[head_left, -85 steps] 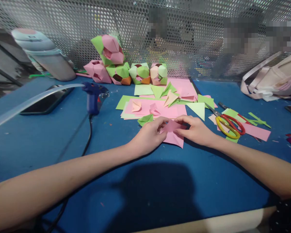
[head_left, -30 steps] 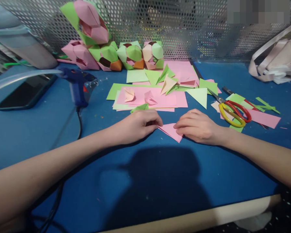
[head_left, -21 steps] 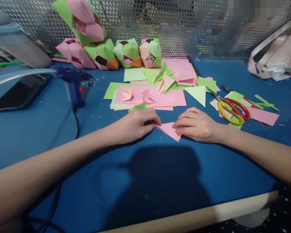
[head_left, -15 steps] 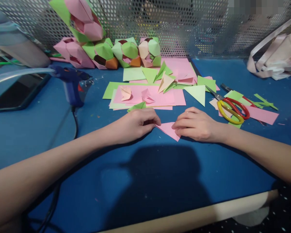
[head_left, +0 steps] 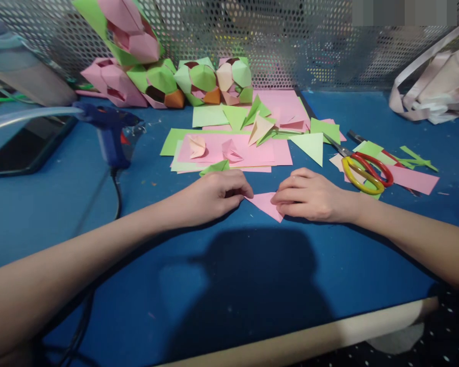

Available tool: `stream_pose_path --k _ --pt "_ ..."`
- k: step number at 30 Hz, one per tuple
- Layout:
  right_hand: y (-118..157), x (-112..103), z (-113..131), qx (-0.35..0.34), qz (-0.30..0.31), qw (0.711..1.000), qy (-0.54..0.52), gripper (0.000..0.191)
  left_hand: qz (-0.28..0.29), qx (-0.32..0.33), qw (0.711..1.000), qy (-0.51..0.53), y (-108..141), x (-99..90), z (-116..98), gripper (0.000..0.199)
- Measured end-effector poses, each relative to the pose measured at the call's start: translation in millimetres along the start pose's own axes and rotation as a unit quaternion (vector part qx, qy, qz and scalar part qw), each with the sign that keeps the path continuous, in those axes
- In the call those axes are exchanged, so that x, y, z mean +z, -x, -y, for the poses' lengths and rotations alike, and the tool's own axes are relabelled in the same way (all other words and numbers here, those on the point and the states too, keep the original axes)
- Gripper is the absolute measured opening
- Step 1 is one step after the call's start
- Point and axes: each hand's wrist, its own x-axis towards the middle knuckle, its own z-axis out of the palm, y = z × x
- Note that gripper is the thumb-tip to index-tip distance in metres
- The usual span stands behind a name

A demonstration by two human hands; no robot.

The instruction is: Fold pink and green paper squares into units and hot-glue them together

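Observation:
A small folded pink paper (head_left: 266,205) lies on the blue table between my two hands, one corner pointing toward me. My left hand (head_left: 224,196) pinches its left tip between thumb and fingers. The fingers of my right hand (head_left: 309,198) rest together on its right side and cover that end. Just behind my left hand is a folded green piece (head_left: 215,168). Behind it, a folded peach piece (head_left: 197,147) and a folded pink piece (head_left: 232,151) sit on stacked pink and green sheets (head_left: 279,153).
Scissors (head_left: 363,173) lie on paper scraps at the right. A blue glue gun (head_left: 112,137) and a phone (head_left: 26,145) are at the left, with a cable running forward. Paper models (head_left: 199,81) line the metal mesh. A fabric bag (head_left: 439,86) stands at the far right.

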Motion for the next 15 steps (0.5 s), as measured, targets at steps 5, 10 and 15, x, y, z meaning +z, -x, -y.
stream_pose_path --k 5,10,15 --pt "-0.9 -2.1 0.4 -0.010 0.010 1.000 0.013 0.015 -0.004 0.000 1.000 -0.002 0.1 0.9 0.5 0.021" --pt "-4.2 -9.7 0.9 -0.022 0.036 0.999 0.020 0.019 -0.002 0.008 1.000 -0.006 0.0 1.7 1.7 0.022" --pt "-8.3 -23.1 3.1 -0.017 0.094 0.995 0.008 0.022 -0.005 0.006 1.000 -0.011 0.0 1.5 0.3 0.022"
